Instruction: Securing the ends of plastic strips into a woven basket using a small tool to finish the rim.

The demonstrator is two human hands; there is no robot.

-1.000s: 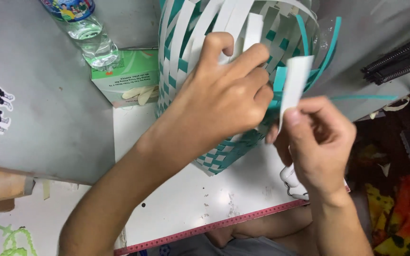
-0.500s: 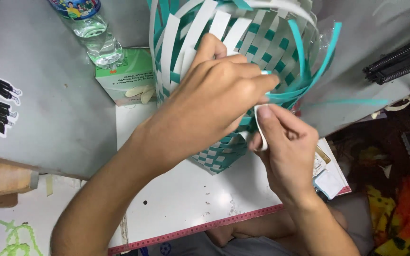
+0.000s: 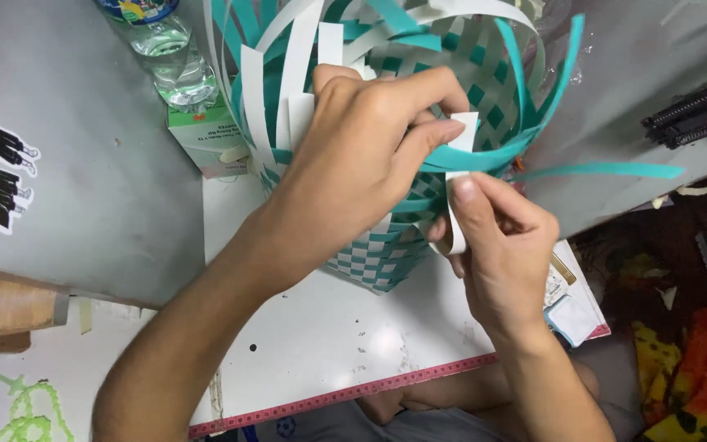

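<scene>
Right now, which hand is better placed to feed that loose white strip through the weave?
Right hand, probably: it already pinches the white strip by the teal strip. The left hand is spread over the woven basket wall, steadying it.

Left hand (image 3: 370, 155) and right hand (image 3: 497, 245), both pinching.

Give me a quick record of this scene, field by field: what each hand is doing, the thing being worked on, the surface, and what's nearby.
Left hand: grips the basket's side, fingers pinching strips
Right hand: pinches a bent white strip at the basket wall
Basket: woven teal and white, unfinished, loose strips sticking out
Surface: white board with a red edge
Nearby: plastic bottle, green carton
</scene>
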